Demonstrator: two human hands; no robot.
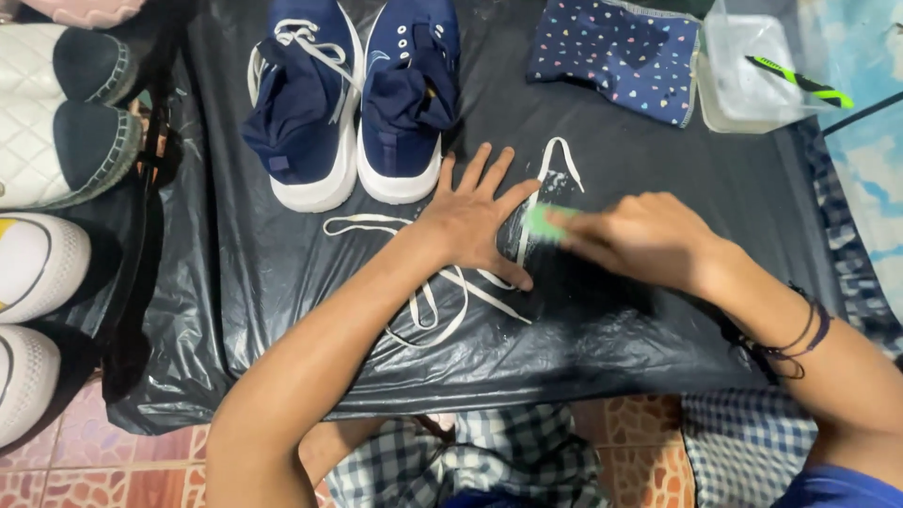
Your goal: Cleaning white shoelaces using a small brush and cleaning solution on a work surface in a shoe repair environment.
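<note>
— Where are the hands?

— Both over the black plastic sheet (658,179) that covers the table. The left hand (475,221) lies flat, fingers spread, pressing a white shoelace (442,292) down onto the sheet.

— And the other?

— The right hand (644,240) is curled around a small green brush (544,222), blurred, its tip right on the lace just beside the left fingertips.

— How does the lace lie?

— Loosely looped: one end runs up past the hands, the rest trails under the left palm and toward the near edge of the table.

— What else is about?

— A pair of navy shoes with white soles (353,94), laces out on one, stands just beyond the left hand. A dotted navy cloth (616,56) lies farther right, beside a clear plastic tub (743,71) with a green-and-black pen (800,82). White shoes (38,263) line the left edge.
</note>
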